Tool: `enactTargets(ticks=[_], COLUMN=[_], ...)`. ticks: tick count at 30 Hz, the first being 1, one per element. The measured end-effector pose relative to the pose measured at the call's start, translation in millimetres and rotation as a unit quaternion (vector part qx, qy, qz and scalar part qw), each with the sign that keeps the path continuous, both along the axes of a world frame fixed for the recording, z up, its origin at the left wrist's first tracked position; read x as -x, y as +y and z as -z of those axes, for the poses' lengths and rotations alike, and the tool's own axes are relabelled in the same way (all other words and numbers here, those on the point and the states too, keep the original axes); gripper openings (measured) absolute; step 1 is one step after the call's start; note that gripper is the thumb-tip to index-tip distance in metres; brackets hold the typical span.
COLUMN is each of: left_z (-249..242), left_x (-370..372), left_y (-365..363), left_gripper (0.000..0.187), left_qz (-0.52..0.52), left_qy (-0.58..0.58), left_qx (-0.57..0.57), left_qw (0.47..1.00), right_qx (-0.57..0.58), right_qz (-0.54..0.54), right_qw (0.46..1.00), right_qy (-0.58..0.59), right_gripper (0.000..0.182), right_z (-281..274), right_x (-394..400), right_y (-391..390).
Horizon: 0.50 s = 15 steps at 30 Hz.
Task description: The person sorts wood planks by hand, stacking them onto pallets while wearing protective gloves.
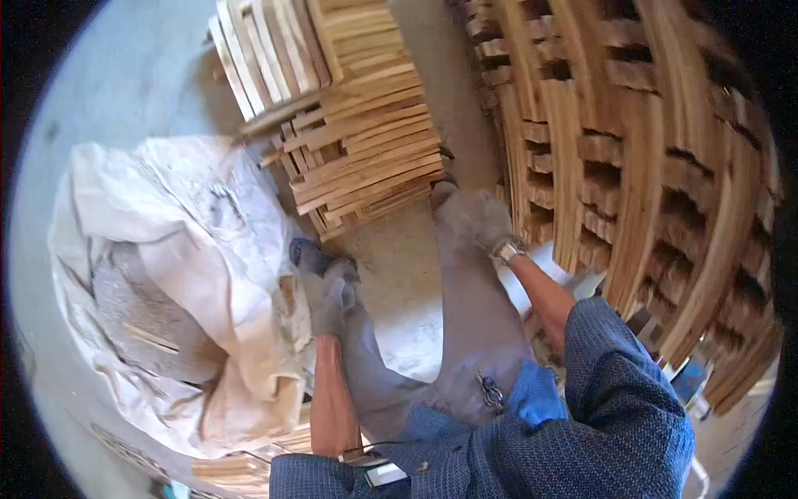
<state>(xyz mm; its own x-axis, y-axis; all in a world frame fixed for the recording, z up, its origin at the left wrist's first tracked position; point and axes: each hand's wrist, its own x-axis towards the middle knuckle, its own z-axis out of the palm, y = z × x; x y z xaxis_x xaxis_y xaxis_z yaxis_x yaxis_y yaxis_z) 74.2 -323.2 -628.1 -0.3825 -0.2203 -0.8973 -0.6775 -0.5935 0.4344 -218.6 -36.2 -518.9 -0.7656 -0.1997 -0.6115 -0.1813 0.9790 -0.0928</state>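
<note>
My left hand [334, 301], in a pale glove, is at my left knee, beside the white sack [187, 249]. My right hand [486, 218], also gloved and with a watch at the wrist, rests by my right knee, close to the stacked boards on the right. The fingers of both hands are blurred, so their pose and anything in them cannot be made out. Ahead of my feet lies a stack of wooden slats [374, 150]. The open sack holds grey material [145, 308] with a thin wood piece on it.
A tall stack of long boards with spacers [652, 166] lines the right side. Paler slats [270, 54] lie at the top of the middle stack. More slats [237, 470] show at the bottom left. Grey concrete floor [116, 83] extends at the upper left.
</note>
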Motion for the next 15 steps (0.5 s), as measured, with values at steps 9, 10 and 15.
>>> enactTargets(ticks=[9,10,15], left_z=[-172.5,-172.8,-183.6], left_x=[-85.5,-114.3,-174.4], left_y=[-80.6,-85.2,-66.7], left_gripper=[0.019,0.019,0.007], left_qz=[-0.086,-0.13,-0.253], left_qy=[0.097,0.086,0.007], left_qx=[-0.031,-0.088,0.002], left_qw=[0.991,0.984,0.968], right_qx=[0.13,0.215,0.322], right_qz=[0.185,0.244,0.234], right_qw=[0.973,0.94,0.908], right_qy=[-0.05,-0.103,-0.131], right_gripper=[0.033,0.035,0.038], right_z=[-122.0,-124.4,-170.2], right_x=[-161.2,-176.6,-191.4], right_y=[24.2,23.6,24.1])
